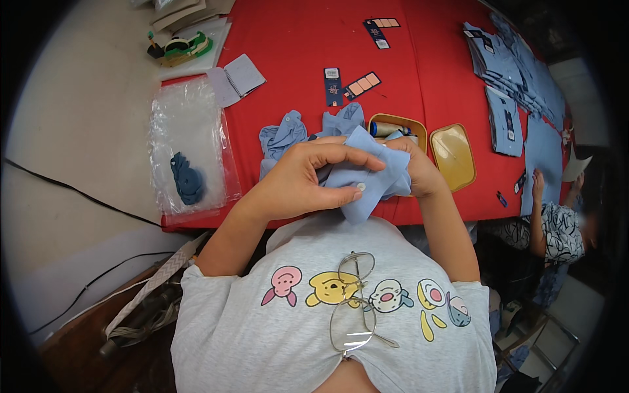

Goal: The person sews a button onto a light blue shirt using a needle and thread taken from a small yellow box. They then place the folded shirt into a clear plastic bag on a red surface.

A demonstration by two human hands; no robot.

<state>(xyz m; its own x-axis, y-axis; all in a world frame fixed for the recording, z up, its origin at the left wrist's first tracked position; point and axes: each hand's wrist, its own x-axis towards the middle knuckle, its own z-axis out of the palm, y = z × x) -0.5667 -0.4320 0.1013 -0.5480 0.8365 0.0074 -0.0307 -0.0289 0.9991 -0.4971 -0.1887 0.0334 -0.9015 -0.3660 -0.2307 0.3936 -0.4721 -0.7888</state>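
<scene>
As the left hand (295, 177) holds light-blue cloth (386, 167) near the front edge of a red-covered worktop (288, 39), its thumb and forefinger curve, slightly parted, against the fabric, apparently to keep a pale button (361, 187) flat and in view. The right hand (422, 171) is closed around the opposite side, seemingly for support, its fingertips hidden. Just beyond sits an open yellow tin (422, 130) holding what looks like a thread spool (386, 129), probably within easy reach, an apparent lid (453, 157) beside it.
</scene>
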